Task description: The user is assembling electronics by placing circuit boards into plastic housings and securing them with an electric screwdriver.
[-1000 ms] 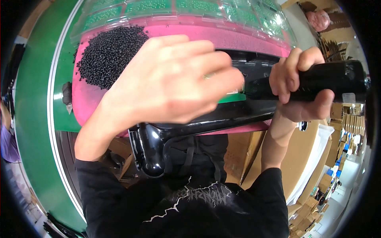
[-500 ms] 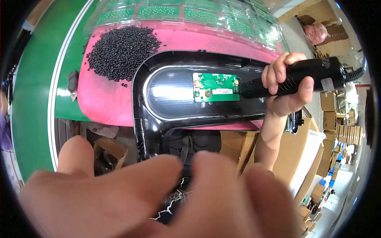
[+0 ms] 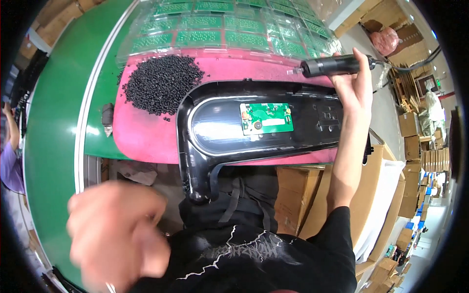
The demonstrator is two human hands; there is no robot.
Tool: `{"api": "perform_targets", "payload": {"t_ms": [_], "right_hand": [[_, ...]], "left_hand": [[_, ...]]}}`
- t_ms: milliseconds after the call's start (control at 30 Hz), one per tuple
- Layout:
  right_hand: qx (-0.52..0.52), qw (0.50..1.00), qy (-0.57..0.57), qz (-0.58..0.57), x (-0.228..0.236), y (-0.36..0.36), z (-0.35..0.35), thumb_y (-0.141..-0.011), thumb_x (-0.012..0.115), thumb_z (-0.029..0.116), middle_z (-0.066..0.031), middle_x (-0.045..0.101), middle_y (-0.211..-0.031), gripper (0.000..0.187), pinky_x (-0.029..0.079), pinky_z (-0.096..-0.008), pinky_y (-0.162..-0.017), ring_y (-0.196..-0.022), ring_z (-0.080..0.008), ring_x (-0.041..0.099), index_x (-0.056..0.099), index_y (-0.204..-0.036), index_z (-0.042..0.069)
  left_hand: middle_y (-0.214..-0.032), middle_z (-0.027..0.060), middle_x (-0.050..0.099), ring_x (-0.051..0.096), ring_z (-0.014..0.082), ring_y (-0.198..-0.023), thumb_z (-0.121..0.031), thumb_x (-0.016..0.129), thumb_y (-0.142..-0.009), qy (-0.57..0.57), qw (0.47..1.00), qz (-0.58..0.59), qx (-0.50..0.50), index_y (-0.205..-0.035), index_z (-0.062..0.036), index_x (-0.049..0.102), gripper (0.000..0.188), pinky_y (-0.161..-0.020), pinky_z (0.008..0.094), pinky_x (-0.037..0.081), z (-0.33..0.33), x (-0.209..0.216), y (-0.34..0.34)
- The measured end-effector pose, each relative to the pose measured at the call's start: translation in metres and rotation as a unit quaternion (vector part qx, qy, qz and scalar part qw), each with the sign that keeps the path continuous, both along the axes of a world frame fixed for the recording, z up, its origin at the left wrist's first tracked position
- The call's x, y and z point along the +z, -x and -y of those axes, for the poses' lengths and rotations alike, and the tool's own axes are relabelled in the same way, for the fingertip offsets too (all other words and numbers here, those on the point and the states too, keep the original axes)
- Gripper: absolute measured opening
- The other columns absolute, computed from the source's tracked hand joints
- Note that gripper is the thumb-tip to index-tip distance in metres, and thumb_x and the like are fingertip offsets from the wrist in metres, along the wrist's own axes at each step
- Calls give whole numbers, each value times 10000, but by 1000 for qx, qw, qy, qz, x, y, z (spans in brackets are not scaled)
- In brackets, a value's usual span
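Note:
My right hand [image 3: 352, 89] grips a black corded electric screwdriver [image 3: 330, 66], held level above the far right of a glossy black plastic housing [image 3: 222, 152]. The screwdriver's pale tip [image 3: 294, 71] points left, apart from the housing. Inside the housing lies a green circuit board [image 3: 266, 118] with a white label and small parts. My left hand [image 3: 117, 234] is raised close at the lower left, blurred, its fingers curled closed. Whatever it may hold is hidden. The housing rests on a pink mat [image 3: 141, 139], its narrow leg jutting toward me past the edge.
Loose black screws [image 3: 163, 83] form a pile on the mat. Clear trays of green boards [image 3: 200, 36] stand behind. A green bench [image 3: 58, 112] with a white strip runs along the left. Cardboard boxes [image 3: 298, 195] stand at right. Another person's purple sleeve [image 3: 10, 166] shows far left.
My right hand has lifted the screwdriver off the circuit board, up and away. My left hand has drawn back from close in front to the lower left. The view has shifted slightly.

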State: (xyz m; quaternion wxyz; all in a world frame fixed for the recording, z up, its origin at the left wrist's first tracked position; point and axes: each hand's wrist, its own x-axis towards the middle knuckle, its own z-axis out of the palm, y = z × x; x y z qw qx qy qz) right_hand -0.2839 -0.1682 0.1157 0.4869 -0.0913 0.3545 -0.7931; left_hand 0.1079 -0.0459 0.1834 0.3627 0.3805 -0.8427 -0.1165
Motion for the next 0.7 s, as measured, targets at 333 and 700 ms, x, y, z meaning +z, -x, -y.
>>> {"api": "perform_targets", "payload": {"t_ms": [333, 700], "right_hand": [[-60, 908, -47, -412, -8, 32, -64, -923, 622, 58, -79, 458, -1231, 495, 523, -349, -849, -1006, -130, 583, 437, -1379, 7], [-314, 604, -149, -718, 6, 163, -181, -837, 666, 81, -92, 386, -1245, 438, 492, -300, -845, -1054, -187, 459, 511, -1247, 77]], "left_hand": [[-699, 119, 667, 700, 225, -708, -334, 523, -1017, -584, 797, -154, -19, -827, 82, 640, 472, -634, 362, 549, -3, -143, 4], [-877, 71, 637, 577, 149, -657, -570, 567, -900, -652, 544, -487, -203, -1187, 34, 537, 670, -521, 274, 439, -44, -146, 29]]}}
